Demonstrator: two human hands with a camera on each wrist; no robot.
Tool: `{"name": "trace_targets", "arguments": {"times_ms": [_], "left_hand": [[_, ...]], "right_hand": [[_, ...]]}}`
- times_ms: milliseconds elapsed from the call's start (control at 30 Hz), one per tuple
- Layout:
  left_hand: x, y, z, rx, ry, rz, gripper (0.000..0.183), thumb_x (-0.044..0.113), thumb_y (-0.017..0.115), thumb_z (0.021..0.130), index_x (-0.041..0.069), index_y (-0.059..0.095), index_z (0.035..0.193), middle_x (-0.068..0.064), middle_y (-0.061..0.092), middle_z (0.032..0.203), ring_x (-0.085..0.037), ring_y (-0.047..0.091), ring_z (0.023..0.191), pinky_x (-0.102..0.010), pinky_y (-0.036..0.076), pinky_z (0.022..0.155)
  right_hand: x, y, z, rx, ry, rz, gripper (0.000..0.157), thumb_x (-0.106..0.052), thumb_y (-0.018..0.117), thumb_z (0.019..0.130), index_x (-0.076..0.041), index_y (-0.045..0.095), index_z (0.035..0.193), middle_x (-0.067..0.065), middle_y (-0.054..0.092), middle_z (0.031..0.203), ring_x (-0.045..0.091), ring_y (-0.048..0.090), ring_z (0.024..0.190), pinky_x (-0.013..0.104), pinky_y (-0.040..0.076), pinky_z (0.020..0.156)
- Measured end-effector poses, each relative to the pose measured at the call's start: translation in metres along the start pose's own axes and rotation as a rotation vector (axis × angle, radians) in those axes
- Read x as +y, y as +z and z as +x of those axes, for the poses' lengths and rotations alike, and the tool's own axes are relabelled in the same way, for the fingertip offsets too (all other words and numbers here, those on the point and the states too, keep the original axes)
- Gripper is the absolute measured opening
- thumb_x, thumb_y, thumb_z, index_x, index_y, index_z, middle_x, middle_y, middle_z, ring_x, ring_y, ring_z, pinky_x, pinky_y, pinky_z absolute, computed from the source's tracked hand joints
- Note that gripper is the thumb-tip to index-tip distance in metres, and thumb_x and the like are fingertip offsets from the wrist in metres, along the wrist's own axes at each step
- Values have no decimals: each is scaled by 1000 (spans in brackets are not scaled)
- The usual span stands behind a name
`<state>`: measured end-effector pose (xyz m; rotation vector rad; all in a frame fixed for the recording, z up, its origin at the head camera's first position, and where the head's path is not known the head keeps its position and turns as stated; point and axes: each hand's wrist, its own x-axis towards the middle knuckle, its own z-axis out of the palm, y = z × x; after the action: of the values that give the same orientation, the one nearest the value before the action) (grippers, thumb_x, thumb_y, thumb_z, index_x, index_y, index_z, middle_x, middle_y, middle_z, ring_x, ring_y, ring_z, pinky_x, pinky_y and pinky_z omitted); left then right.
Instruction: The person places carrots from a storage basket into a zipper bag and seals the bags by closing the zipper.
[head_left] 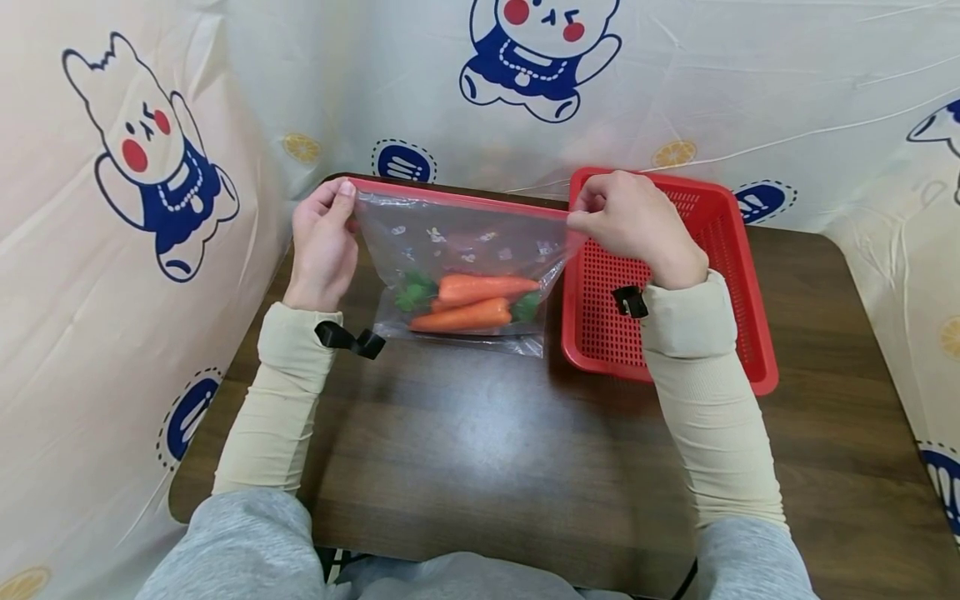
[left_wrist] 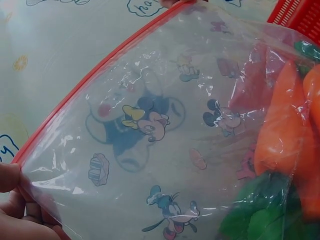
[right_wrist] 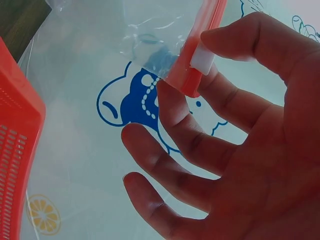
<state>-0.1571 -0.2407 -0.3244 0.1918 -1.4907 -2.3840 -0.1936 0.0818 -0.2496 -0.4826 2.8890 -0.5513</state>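
A clear zip bag (head_left: 472, 242) with a red top strip and small cartoon prints is held up over the table. Inside it lie several orange carrots (head_left: 472, 314) with green tops, also seen through the plastic in the left wrist view. My left hand (head_left: 324, 242) pinches the bag's upper left corner between thumb and fingers. At the other end of the strip, my right hand (head_left: 637, 221) pinches a small white slider (right_wrist: 202, 59) on the red zip with thumb and index finger. Its remaining fingers are spread loosely in the right wrist view.
A red perforated basket (head_left: 753, 333) stands right of the bag, under my right forearm. The brown wooden table (head_left: 480, 467) reaches back to a white printed cloth (head_left: 360, 75) hung behind and at the sides. Black straps hang from both wrists.
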Motion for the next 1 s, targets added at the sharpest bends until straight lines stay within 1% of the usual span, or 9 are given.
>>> {"name": "trace_targets", "arguments": {"times_ms": [200, 367, 533, 600, 667, 767, 833, 900, 1000], "left_hand": [[0, -3, 0, -9, 10, 26, 13, 12, 57, 96, 3, 64, 92, -3, 52, 86, -14, 44, 83, -22, 32, 74], [-2, -11, 3, -67, 19, 86, 7, 13, 59, 95, 7, 63, 96, -1, 59, 88, -13, 50, 87, -24, 32, 73], [-15, -25, 11, -107, -5, 190, 14, 12, 60, 95, 11, 62, 109, 1, 64, 96, -13, 55, 93, -22, 35, 74], [-24, -32, 15, -115, -59, 290, 23, 14, 59, 96, 11, 59, 119, 2, 63, 102, -13, 56, 96, -23, 37, 78], [-35, -38, 18, -138, -133, 462, 34, 18, 57, 97, 9, 53, 130, -1, 62, 112, -14, 55, 102, -26, 41, 86], [-50, -46, 20, -217, -242, 746, 49, 24, 53, 100, 4, 41, 143, -12, 56, 129, -22, 51, 117, -36, 41, 102], [-58, -52, 21, -282, -288, 900, 55, 27, 50, 100, 0, 35, 145, -19, 51, 136, -27, 48, 123, -43, 39, 107], [-64, -57, 20, -332, -326, 980, 55, 29, 47, 101, -2, 34, 145, -23, 48, 139, -31, 46, 126, -45, 38, 107], [-68, -64, 19, -363, -354, 1004, 51, 29, 44, 102, -2, 38, 142, -23, 50, 135, -34, 50, 123, -46, 40, 104]], "right_hand": [[3, 2, 0, -10, 26, 49, 22, -28, 53, 91, -9, 63, 95, 12, 63, 89, 25, 53, 83, 36, 45, 68], [7, 6, -1, -7, 31, 140, 24, -22, 49, 93, -7, 62, 106, 14, 65, 103, 27, 56, 87, 37, 48, 74], [12, 14, 3, 33, -2, 178, 24, -14, 44, 94, -4, 61, 109, 16, 66, 101, 28, 58, 82, 36, 49, 71], [13, 20, 7, 39, -18, 188, 24, -13, 43, 95, -3, 61, 108, 17, 66, 100, 28, 58, 82, 36, 48, 72], [13, 25, 11, 40, -19, 204, 24, -13, 43, 96, -3, 61, 109, 17, 66, 102, 28, 58, 85, 36, 47, 73], [13, 34, 17, 38, -15, 247, 23, -13, 44, 97, -3, 60, 111, 17, 64, 103, 28, 58, 85, 35, 48, 72], [13, 38, 21, 55, -14, 272, 23, -14, 45, 97, -3, 60, 111, 15, 64, 102, 27, 59, 84, 35, 49, 72], [12, 43, 26, 79, -18, 290, 23, -14, 45, 97, -4, 60, 111, 14, 64, 102, 26, 58, 84, 34, 49, 72], [10, 47, 33, 123, -4, 305, 24, -15, 45, 97, -4, 61, 111, 13, 65, 103, 26, 58, 86, 34, 48, 75]]}}
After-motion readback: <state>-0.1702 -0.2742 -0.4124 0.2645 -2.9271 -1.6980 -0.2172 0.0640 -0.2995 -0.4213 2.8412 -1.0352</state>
